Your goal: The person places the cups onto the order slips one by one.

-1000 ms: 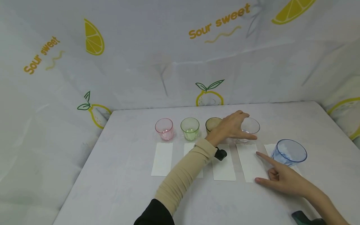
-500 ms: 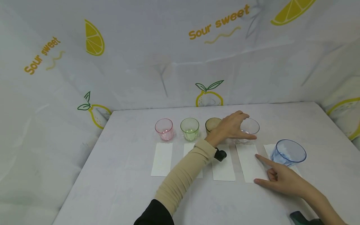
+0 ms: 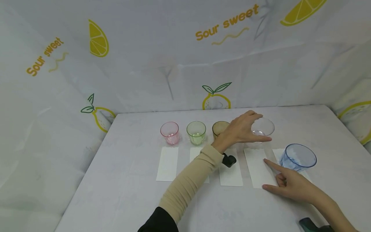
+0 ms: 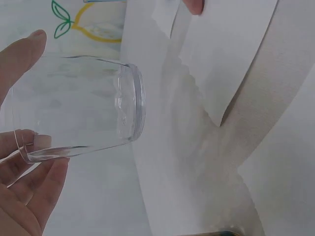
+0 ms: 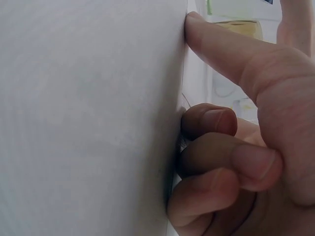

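My left hand [image 3: 239, 130] grips a clear glass [image 3: 265, 126] near its rim, thumb on one side and fingers on the other. In the left wrist view the clear glass [image 4: 81, 105] looks raised off the table and has nothing visible inside. The index finger and thumb of my right hand [image 3: 295, 185] are extended and touch the edges of a white paper strip [image 3: 256, 169]; its other fingers are curled under. Just beyond that hand, a blue glass [image 3: 298, 158] stands on the rightmost paper strip [image 3: 277, 153].
A pink glass [image 3: 169, 132], a green glass [image 3: 196, 133] and an amber glass [image 3: 219, 128] stand in a row at the back. More paper strips [image 3: 167, 164] lie in front of them, partly covered by my left forearm. A lemon-printed cloth [image 3: 139, 64] hangs behind the table [image 3: 116, 180].
My left hand has shifted slightly right and up, and the clear glass has come with it, off its former spot. The right hand has kept almost the same place on the paper strip.
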`<state>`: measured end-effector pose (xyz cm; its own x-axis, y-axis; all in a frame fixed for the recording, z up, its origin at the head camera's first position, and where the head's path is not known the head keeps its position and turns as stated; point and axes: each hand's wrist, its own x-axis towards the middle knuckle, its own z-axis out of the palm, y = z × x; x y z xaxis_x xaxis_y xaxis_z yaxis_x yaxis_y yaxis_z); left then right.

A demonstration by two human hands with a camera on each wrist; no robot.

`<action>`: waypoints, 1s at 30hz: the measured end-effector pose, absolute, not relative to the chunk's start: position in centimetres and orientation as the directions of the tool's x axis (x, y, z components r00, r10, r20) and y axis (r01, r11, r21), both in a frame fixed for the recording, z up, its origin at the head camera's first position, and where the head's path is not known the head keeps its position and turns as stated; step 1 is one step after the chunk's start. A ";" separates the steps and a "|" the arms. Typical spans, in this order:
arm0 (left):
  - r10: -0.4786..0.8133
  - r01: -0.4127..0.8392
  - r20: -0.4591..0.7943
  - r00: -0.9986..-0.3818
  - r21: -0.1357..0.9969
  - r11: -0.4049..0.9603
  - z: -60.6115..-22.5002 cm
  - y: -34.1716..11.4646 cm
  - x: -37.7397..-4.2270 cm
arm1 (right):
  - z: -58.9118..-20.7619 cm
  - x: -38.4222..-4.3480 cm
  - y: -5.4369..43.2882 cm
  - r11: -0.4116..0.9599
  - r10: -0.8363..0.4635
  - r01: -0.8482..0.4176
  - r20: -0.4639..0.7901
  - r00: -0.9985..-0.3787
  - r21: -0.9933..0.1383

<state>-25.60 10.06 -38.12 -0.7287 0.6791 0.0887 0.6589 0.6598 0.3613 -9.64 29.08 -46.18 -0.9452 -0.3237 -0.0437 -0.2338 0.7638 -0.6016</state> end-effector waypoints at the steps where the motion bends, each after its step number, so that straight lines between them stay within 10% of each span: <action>1: 0.680 0.660 0.092 -0.728 0.363 0.657 -37.9 10.0 -25.5 | -46.2 -9.6 29.1 0.764 -0.323 -0.231 -0.047 -0.945 -0.602; 30: 0.653 0.637 0.157 -0.741 0.470 0.610 -35.6 9.3 -22.1 | -46.0 -9.8 29.1 0.746 -0.339 -0.226 -0.065 -0.939 -0.627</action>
